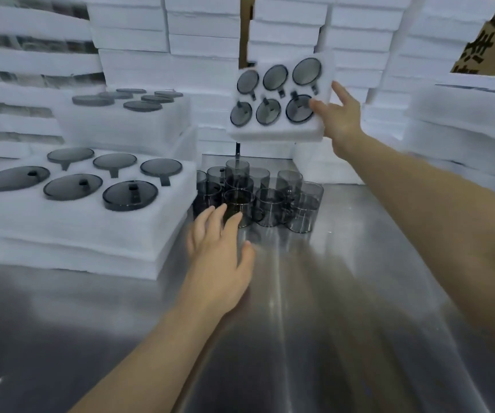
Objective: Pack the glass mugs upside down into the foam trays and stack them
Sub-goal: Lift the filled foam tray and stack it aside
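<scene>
Above the desk (329, 308), the right grip (341, 120) pinches a filled tray (273, 131) by its edge, mid-stacking, while the left grip (222, 257), fingers spread, nears the loose mugs (270, 204); next, the tray probably needs setting squarely on a stack (76, 234).

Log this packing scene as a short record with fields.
right hand: grips the held tray, raised and tilted, six mugs in it
left hand: open, over the table, fingers by the loose mugs
near stack: top tray full, mugs upside down
far stack: top tray full
background: walls of foam trays
</scene>
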A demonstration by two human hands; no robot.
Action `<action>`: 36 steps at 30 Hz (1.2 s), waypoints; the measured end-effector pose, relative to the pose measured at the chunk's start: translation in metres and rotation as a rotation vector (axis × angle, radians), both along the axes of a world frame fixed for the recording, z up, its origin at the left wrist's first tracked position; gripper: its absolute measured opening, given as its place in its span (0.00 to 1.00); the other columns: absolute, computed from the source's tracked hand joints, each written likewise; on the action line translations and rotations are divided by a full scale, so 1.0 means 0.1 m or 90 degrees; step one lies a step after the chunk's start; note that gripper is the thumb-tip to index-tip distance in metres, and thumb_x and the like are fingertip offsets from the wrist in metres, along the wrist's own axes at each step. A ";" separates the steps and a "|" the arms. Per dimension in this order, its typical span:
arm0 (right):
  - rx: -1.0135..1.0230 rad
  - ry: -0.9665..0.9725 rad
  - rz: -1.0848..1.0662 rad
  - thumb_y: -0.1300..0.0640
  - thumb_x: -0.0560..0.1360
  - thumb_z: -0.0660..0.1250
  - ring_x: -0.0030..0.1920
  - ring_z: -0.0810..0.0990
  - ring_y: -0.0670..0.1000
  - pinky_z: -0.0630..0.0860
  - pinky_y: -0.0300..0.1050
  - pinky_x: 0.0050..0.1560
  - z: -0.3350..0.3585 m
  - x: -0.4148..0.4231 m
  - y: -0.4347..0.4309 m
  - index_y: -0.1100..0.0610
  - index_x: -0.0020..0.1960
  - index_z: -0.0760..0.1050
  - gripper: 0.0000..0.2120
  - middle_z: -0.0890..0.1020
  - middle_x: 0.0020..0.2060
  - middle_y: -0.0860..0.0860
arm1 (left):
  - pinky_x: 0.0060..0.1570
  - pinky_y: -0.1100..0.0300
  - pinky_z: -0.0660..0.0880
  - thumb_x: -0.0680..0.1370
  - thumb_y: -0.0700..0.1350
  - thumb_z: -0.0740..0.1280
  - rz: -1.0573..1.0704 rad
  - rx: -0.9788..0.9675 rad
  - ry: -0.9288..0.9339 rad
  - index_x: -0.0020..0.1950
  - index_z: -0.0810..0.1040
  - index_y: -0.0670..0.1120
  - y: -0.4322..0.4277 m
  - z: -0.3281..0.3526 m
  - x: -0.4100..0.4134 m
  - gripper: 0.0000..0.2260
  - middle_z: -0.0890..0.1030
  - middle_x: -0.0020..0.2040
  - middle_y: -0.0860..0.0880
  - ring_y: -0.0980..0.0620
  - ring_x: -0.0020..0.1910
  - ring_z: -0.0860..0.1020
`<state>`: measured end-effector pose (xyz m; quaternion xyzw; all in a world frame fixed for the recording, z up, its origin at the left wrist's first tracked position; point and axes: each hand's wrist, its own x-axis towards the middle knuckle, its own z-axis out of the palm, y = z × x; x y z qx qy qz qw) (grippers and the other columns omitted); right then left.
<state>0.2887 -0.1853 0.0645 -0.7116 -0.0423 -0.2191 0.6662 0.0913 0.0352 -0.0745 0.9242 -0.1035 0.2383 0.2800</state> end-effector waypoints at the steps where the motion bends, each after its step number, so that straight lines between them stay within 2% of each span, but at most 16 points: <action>1: -0.019 0.007 -0.005 0.57 0.72 0.73 0.54 0.82 0.52 0.78 0.50 0.57 -0.05 0.10 0.02 0.53 0.76 0.59 0.37 0.82 0.55 0.55 | 0.72 0.56 0.42 0.80 0.49 0.58 0.003 0.000 -0.004 0.75 0.64 0.47 0.00 0.00 0.00 0.23 0.58 0.77 0.49 0.55 0.75 0.47; 3: -0.049 0.023 -0.019 0.55 0.72 0.74 0.54 0.81 0.51 0.78 0.45 0.56 -0.17 0.24 0.05 0.53 0.75 0.61 0.36 0.81 0.56 0.56 | 0.72 0.56 0.43 0.80 0.48 0.59 0.002 0.003 -0.014 0.74 0.65 0.47 0.00 0.00 0.00 0.22 0.59 0.76 0.49 0.54 0.75 0.48; 5: -0.053 0.030 -0.027 0.55 0.72 0.74 0.55 0.81 0.51 0.77 0.45 0.58 -0.29 0.35 0.08 0.52 0.74 0.63 0.34 0.81 0.57 0.56 | 0.72 0.55 0.44 0.80 0.48 0.59 0.003 0.003 -0.013 0.73 0.66 0.47 0.00 -0.01 0.00 0.21 0.60 0.76 0.49 0.54 0.75 0.48; 8: -0.035 0.032 -0.036 0.53 0.73 0.72 0.64 0.75 0.54 0.71 0.49 0.66 -0.37 0.47 0.08 0.53 0.74 0.64 0.32 0.76 0.64 0.58 | 0.71 0.55 0.45 0.80 0.49 0.59 0.009 0.004 -0.009 0.72 0.67 0.48 0.00 0.00 0.01 0.20 0.61 0.75 0.50 0.54 0.75 0.49; 10: -0.041 0.039 -0.010 0.53 0.73 0.72 0.66 0.74 0.55 0.71 0.54 0.67 -0.37 0.50 0.10 0.54 0.74 0.64 0.33 0.75 0.65 0.60 | 0.71 0.55 0.45 0.80 0.49 0.58 0.011 0.005 -0.004 0.72 0.67 0.48 -0.01 0.01 0.01 0.20 0.61 0.75 0.50 0.54 0.75 0.49; 15: -0.056 0.061 0.002 0.54 0.73 0.72 0.66 0.73 0.56 0.71 0.55 0.67 -0.47 0.50 0.16 0.55 0.73 0.66 0.30 0.74 0.67 0.57 | 0.70 0.55 0.46 0.80 0.48 0.59 0.017 -0.001 0.001 0.71 0.68 0.48 -0.02 0.02 0.00 0.19 0.62 0.74 0.50 0.54 0.74 0.50; 19: -0.046 0.115 -0.022 0.53 0.75 0.70 0.66 0.72 0.57 0.77 0.56 0.58 -0.55 0.54 0.13 0.57 0.72 0.66 0.29 0.68 0.71 0.54 | 0.71 0.54 0.46 0.79 0.47 0.60 0.010 -0.001 0.007 0.72 0.68 0.48 -0.02 0.02 0.00 0.20 0.60 0.76 0.51 0.54 0.75 0.50; 21: -0.066 0.159 -0.021 0.53 0.75 0.69 0.62 0.75 0.57 0.79 0.57 0.53 -0.56 0.56 0.12 0.58 0.66 0.72 0.21 0.72 0.66 0.56 | 0.72 0.54 0.45 0.79 0.48 0.59 0.004 0.006 0.013 0.73 0.67 0.48 -0.02 0.01 0.00 0.21 0.59 0.76 0.52 0.55 0.75 0.49; 23: -0.087 0.201 -0.013 0.53 0.75 0.68 0.53 0.79 0.59 0.80 0.59 0.49 -0.56 0.56 0.15 0.59 0.55 0.74 0.12 0.76 0.54 0.57 | 0.72 0.55 0.44 0.79 0.48 0.59 0.000 0.009 0.018 0.73 0.66 0.49 -0.02 0.01 0.00 0.22 0.58 0.77 0.53 0.56 0.75 0.48; 24: -0.094 0.220 -0.014 0.54 0.75 0.68 0.50 0.80 0.59 0.81 0.60 0.47 -0.56 0.57 0.15 0.61 0.54 0.74 0.13 0.77 0.50 0.57 | 0.72 0.55 0.44 0.79 0.48 0.59 -0.001 0.010 0.020 0.73 0.66 0.49 -0.02 0.01 0.00 0.22 0.58 0.77 0.53 0.56 0.75 0.48; 27: -0.112 0.254 -0.012 0.56 0.76 0.67 0.49 0.80 0.59 0.80 0.59 0.48 -0.55 0.55 0.18 0.67 0.59 0.73 0.17 0.77 0.47 0.58 | 0.72 0.53 0.45 0.79 0.49 0.59 -0.001 0.015 0.022 0.74 0.65 0.49 -0.02 0.00 0.00 0.22 0.57 0.77 0.53 0.56 0.75 0.48; 30: -0.183 0.289 -0.009 0.55 0.78 0.65 0.38 0.76 0.57 0.74 0.49 0.32 -0.64 0.51 0.21 0.66 0.53 0.69 0.13 0.73 0.39 0.57 | 0.71 0.54 0.44 0.79 0.49 0.59 -0.004 0.012 0.019 0.73 0.66 0.49 -0.01 -0.01 0.00 0.22 0.57 0.77 0.53 0.56 0.75 0.48; 32: -0.263 0.305 -0.043 0.52 0.79 0.64 0.36 0.73 0.56 0.69 0.45 0.30 -0.73 0.51 0.21 0.64 0.51 0.68 0.14 0.71 0.38 0.56 | 0.70 0.56 0.44 0.79 0.49 0.59 -0.007 0.013 0.014 0.73 0.66 0.49 -0.01 -0.02 0.01 0.22 0.58 0.77 0.53 0.56 0.75 0.48; 34: -0.417 0.286 -0.083 0.50 0.80 0.62 0.41 0.73 0.57 0.67 0.44 0.32 -0.72 0.49 0.23 0.63 0.43 0.68 0.16 0.71 0.37 0.56 | 0.70 0.56 0.44 0.79 0.49 0.60 -0.007 0.014 0.010 0.73 0.67 0.49 -0.01 -0.03 0.02 0.21 0.59 0.77 0.52 0.56 0.75 0.48; 36: -0.584 0.222 -0.141 0.51 0.80 0.62 0.43 0.75 0.58 0.72 0.45 0.35 -0.63 0.47 0.23 0.61 0.35 0.66 0.18 0.72 0.34 0.57 | 0.70 0.55 0.45 0.79 0.48 0.60 -0.007 0.012 0.008 0.72 0.68 0.49 -0.01 -0.04 0.03 0.21 0.60 0.77 0.52 0.55 0.75 0.49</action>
